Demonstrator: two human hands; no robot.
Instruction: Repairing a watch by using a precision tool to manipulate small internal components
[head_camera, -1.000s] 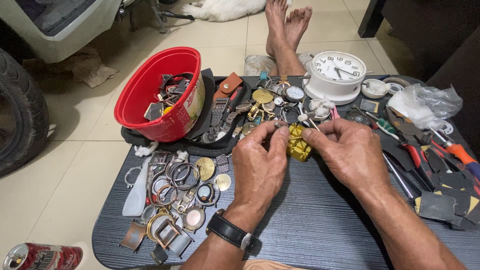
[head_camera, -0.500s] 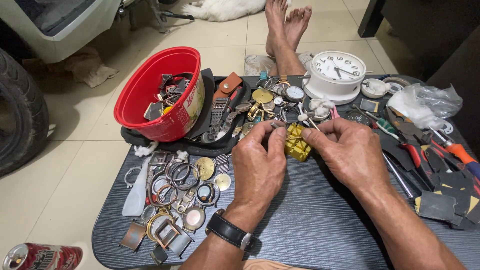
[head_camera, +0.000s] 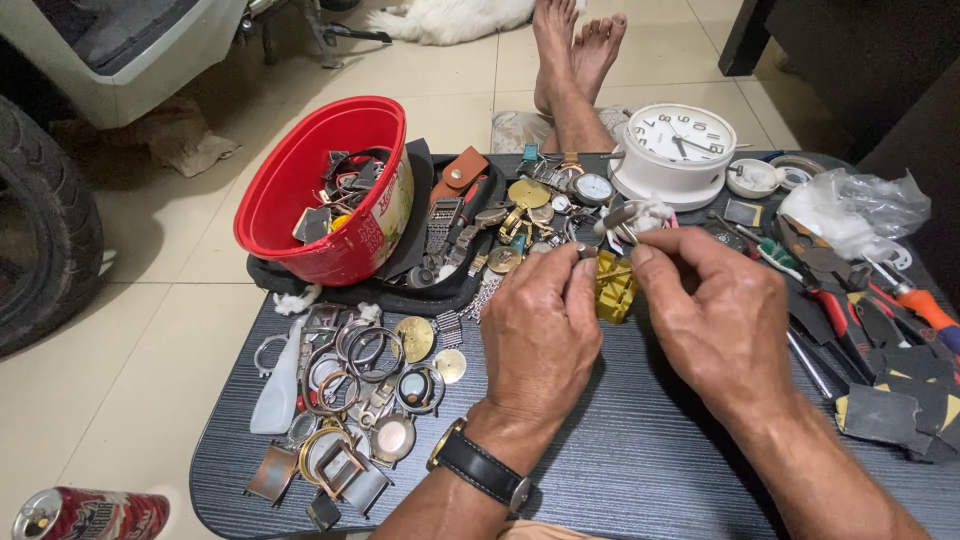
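Head view: left hand (head_camera: 540, 335) and right hand (head_camera: 715, 320) brought fingertip to fingertip, pinched on a small metal part (head_camera: 612, 238), kept over the yellow block (head_camera: 612, 285) on the surface (head_camera: 620, 470), probably for support.

A dark, wood-grained bench (head_camera: 620, 470) carries the lot. At its left lie loose watch cases and rings (head_camera: 360, 400) beside a white plastic bottle (head_camera: 277, 385). A black tray (head_camera: 440, 285) at the back holds a red bowl (head_camera: 320, 190) and watch parts. A white clock (head_camera: 675, 150) stands at the far edge, pliers (head_camera: 835, 290) and black pads (head_camera: 890, 405) lie right, and a yellow block (head_camera: 612, 290) sits mid-bench.
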